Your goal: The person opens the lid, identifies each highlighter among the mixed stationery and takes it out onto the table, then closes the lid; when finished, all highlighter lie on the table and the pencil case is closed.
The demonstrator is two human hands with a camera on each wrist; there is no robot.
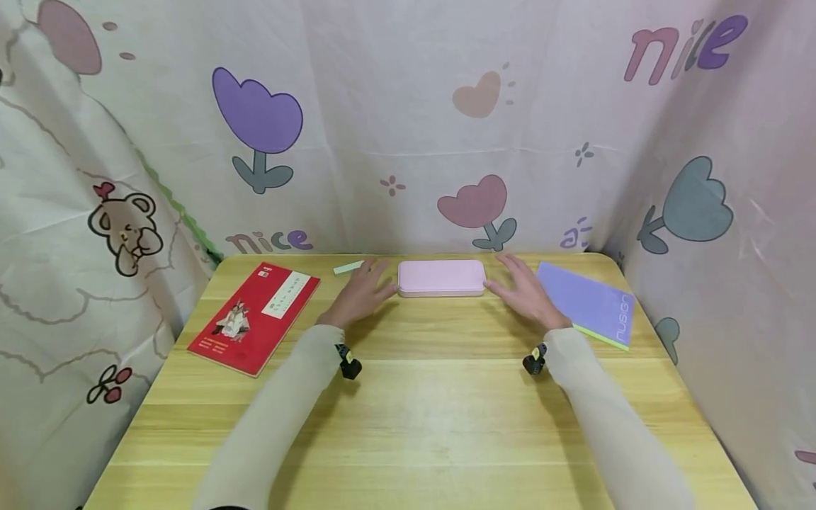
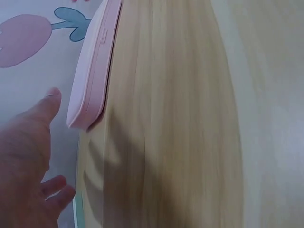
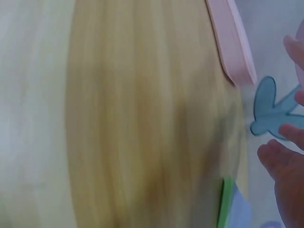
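A pink, rounded rectangular case [image 1: 441,276] lies flat at the back middle of the table. My left hand [image 1: 363,294] is at its left end and my right hand [image 1: 525,294] at its right end, fingers spread and relaxed. In the left wrist view a gap shows between the thumb of the left hand [image 2: 23,156] and the case [image 2: 95,71]. The right wrist view likewise has the right hand [image 3: 289,166] apart from the case [image 3: 232,42]. Neither hand holds anything. Part of a small pale green strip [image 1: 348,268] is hidden behind the left hand.
On the left lies a red booklet [image 1: 255,319] with a white label. A purple notebook [image 1: 583,301] with a green edge lies at the right, beside the right hand. Printed curtains [image 1: 382,142] hang behind the wooden table [image 1: 433,425] and along both sides.
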